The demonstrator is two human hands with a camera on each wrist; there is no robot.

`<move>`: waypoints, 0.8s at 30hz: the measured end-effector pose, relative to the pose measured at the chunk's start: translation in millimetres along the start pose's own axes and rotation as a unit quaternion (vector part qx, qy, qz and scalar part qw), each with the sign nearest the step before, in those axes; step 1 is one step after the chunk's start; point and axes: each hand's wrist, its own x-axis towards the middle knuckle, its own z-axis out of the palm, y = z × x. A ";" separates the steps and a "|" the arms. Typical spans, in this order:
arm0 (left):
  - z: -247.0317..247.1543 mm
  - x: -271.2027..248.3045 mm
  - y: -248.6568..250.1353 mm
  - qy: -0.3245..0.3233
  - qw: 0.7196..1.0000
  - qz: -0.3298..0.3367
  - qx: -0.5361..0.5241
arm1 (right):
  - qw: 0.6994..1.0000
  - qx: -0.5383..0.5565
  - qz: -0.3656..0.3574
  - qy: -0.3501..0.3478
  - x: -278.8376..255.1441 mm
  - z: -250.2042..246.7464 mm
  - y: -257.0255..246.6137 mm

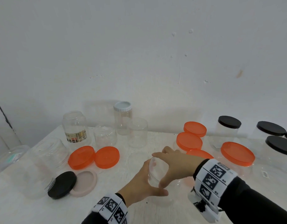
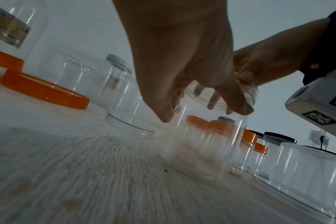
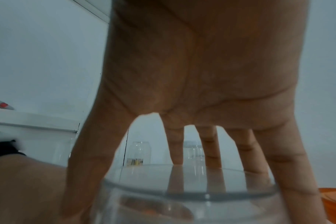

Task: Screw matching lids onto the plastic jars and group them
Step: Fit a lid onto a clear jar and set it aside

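- Jars of clear plastic are the work here; the one in hand, a clear plastic cylindrical jar (image 1: 157, 173), stands at lower centre of the head view on the white table (image 1: 107, 207).
- Lower left of the head view: a large clear jar lying on its side (image 1: 42, 165), with a black round lid (image 1: 62, 185) leaning at its mouth beside a pale pink lid (image 1: 85, 183). Risk: a sideways sweep of an arm could set the jar rolling and scatter both lids.
- Left of centre: two loose orange round lids (image 1: 94, 157), one just beside the other. Risk: picking by colour alone may give a lid too wide or too narrow for the held jar; threads would then cross or slip.
- Centre: left hand (image 1: 139, 185) wraps the jar's side, thumb in front. Right hand (image 1: 175, 164) sits over its top, fingers curled down around the upper rim, clamped on it. Whether a clear lid lies under that palm, I cannot tell. The wall is smooth and see-through, so judged slippery; a hard twist could spin it in the left grip.
- Right: capped jars with orange lids (image 1: 237, 153) and capped jars with black lids (image 1: 229, 122) stand close together. Risk: sliding the finished jar in could knock a neighbour over.
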 end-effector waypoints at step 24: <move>-1.1 0.7 -5.6 0.000 1.000 -0.017 0.009 | 0.998 -0.034 -0.005 -0.046 1.2 -11.7 -6.4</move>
